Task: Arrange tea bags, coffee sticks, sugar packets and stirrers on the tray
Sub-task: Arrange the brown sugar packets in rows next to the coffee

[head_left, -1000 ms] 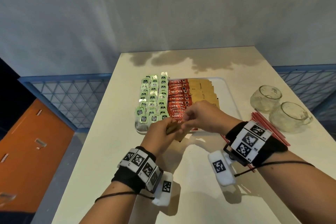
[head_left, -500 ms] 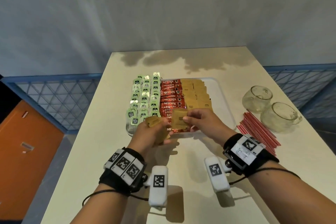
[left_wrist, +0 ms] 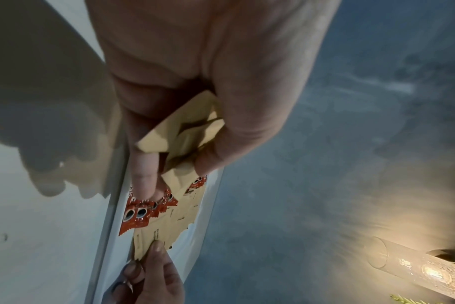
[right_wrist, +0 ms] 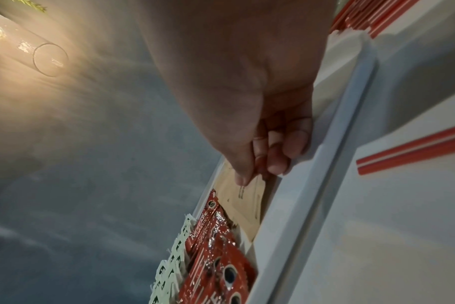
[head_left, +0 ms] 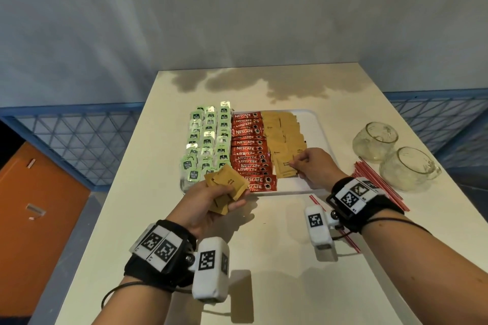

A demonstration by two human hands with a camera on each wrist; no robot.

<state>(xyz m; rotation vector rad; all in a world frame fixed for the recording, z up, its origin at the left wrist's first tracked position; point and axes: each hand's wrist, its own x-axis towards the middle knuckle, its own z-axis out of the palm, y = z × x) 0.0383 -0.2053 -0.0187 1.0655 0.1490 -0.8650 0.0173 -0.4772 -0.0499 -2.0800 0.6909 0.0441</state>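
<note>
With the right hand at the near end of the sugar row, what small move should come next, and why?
Probably let go of the brown sugar packet that the right hand pinches, since it already lies on the tray at the row's near end, then take another from the left hand's bunch.

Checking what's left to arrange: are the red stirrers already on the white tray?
No, the red stirrers lie on the table to the right of the white tray, beside two glass cups.

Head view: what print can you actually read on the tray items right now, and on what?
"NESCAFE CLASSIC": red coffee sticks, middle column of the tray.
"Brown": brown sugar packets; the smaller print is too small to read.
Green tea bags: dark round logo, wording too small to read.
Sugar packets in the left hand: print blurred.
Wristbands: square coded markers, no words.
</note>
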